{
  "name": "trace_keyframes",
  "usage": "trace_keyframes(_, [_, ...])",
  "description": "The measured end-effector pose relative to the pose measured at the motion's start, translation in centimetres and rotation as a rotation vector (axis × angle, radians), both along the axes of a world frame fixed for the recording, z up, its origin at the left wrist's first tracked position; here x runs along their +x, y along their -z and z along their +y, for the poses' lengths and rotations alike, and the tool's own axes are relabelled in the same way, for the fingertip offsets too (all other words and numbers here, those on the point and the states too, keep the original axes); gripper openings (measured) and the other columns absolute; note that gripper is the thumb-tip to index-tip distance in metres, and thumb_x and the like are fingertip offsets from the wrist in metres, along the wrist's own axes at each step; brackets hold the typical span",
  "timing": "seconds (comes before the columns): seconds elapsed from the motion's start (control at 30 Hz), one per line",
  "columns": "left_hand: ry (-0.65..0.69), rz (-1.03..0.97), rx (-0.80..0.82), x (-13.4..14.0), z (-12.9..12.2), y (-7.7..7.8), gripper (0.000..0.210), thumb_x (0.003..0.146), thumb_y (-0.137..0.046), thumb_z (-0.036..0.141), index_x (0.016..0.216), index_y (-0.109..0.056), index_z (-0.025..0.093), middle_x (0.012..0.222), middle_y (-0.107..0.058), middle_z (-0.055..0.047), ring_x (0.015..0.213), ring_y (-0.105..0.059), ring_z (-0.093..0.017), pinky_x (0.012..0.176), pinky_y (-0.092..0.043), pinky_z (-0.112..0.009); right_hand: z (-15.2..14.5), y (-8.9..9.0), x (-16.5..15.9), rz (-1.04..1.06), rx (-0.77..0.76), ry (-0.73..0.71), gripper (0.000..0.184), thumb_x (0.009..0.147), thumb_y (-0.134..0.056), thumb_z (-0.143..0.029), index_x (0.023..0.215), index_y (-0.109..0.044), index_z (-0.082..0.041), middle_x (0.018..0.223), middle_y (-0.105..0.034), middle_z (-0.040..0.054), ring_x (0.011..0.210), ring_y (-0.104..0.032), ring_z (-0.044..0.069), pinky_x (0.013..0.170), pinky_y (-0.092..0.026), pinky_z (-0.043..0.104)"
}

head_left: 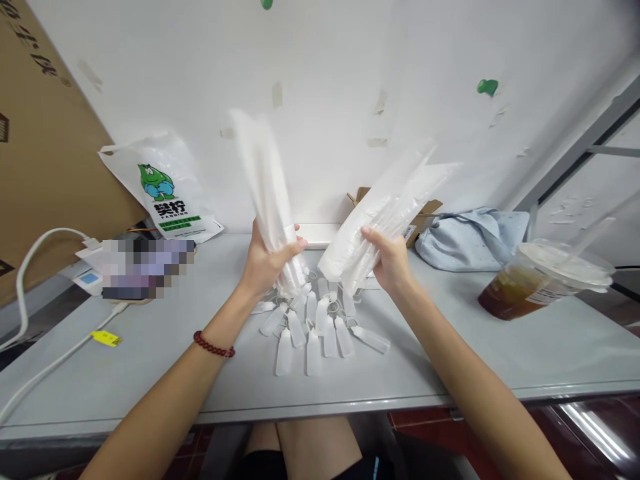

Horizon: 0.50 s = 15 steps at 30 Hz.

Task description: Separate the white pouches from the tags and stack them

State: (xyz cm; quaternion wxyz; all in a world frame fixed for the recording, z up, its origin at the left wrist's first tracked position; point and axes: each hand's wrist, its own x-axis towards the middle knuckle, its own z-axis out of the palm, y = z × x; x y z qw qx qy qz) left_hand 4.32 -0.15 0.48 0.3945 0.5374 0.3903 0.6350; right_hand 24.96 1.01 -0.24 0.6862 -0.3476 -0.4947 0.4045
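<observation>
Work from the table's front edge (235,408) inward. The translucent tags (313,353) with loops lie in a loose pile at the middle of the table, the nearest ones toward you. Treat the loops as the likely snag point: several overlap, so lift clear of them before you shift either load sideways.

Your left hand (270,257) is closed around a white plastic bundle (267,180), thumb across its lower part; your right hand (393,260) grips a second plastic bundle (385,213) by its right side. Both bundles stand tilted above the far part of the pile; whether their lower ends touch the tags cannot be told. Grip firmly but without crushing, as thin film probably slips and creases.

Mind clearance on the right, where the drink cup (530,287) stands. Beyond, the blue fabric pouch (470,240) rests near the wall (320,160).
</observation>
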Motion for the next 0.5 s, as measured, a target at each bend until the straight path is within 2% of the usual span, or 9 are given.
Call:
trace_keyframes(0.17, [-0.052, 0.116, 0.111, -0.09, 0.18, 0.41, 0.054, 0.058, -0.077, 0.027, 0.107, -0.055, 0.02, 0.111, -0.061, -0.008, 0.107, -0.057, -0.026, 0.09, -0.046, -0.038, -0.22, -0.03, 0.15, -0.071, 0.02, -0.026, 0.055, 0.059, -0.078, -0.036, 0.109, -0.059, -0.023, 0.098, -0.069, 0.0045, 0.097, -0.063, 0.027, 0.084, -0.05, 0.042])
trace_keyframes(0.3, [0.033, 0.025, 0.016, -0.17, 0.62, 0.61, 0.048, 0.062, -0.076, 0.033, 0.103, -0.06, 0.015, 0.112, -0.062, -0.011, 0.1, -0.061, -0.027, 0.086, -0.048, -0.041, -0.34, 0.16, 0.12, -0.158, -0.007, -0.008, 0.057, 0.061, -0.077, -0.039, 0.113, -0.058, -0.022, 0.099, -0.068, 0.0053, 0.095, -0.063, 0.027, 0.083, -0.049, 0.043])
trace_keyframes(0.37, [0.074, -0.043, -0.033, -0.19, 0.71, 0.48, 0.047, 0.061, -0.076, 0.035, 0.101, -0.062, 0.014, 0.115, -0.062, -0.013, 0.104, -0.06, -0.03, 0.087, -0.048, -0.041, -0.35, 0.32, -0.01, -0.199, -0.001, -0.018, 0.062, 0.061, -0.077, -0.039, 0.116, -0.055, -0.023, 0.101, -0.068, 0.0056, 0.096, -0.062, 0.028, 0.085, -0.049, 0.045])
trace_keyframes(0.5, [0.243, -0.195, -0.164, -0.09, 0.56, 0.22, 0.048, 0.066, -0.072, 0.042, 0.102, -0.065, 0.012, 0.115, -0.063, -0.015, 0.11, -0.057, -0.034, 0.087, -0.05, -0.044, -0.57, 0.59, -0.63, -0.246, -0.002, -0.085, 0.07, 0.061, -0.077, -0.041, 0.123, -0.05, -0.024, 0.111, -0.064, 0.0071, 0.108, -0.057, 0.03, 0.093, -0.044, 0.049])
